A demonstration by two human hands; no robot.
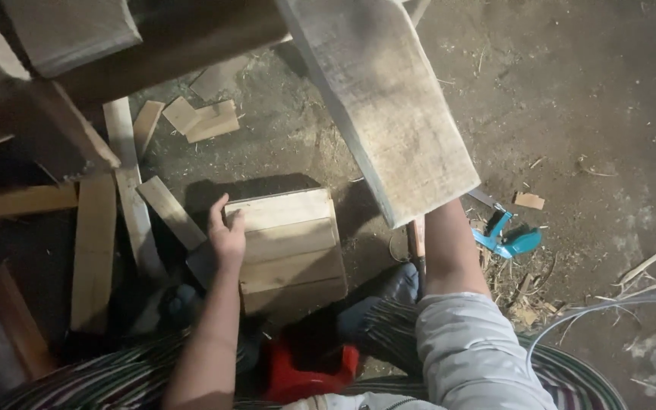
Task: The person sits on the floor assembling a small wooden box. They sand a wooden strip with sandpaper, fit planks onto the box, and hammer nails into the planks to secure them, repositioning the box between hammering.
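Head view. The left hand rests on the upper left corner of a small wooden box, thumb on the box's left side and fingers curled over its top edge, gripping that corner. The box is built of pale horizontal slats and stands on the dirt floor between the person's knees.

The right hand is hidden behind a wide, weathered board; whether it is open or closed cannot be told. The right forearm runs up from a rolled grey sleeve and disappears under the board's lower end, just right of the box. The board rises tilted toward the top of the view, above the box.

Left of the box, several narrow planks lie loose on the floor, with short offcuts beyond them. A blue-handled tool lies on the floor just right of the forearm, among wood chips. A red object sits below the box, near the striped trousers.
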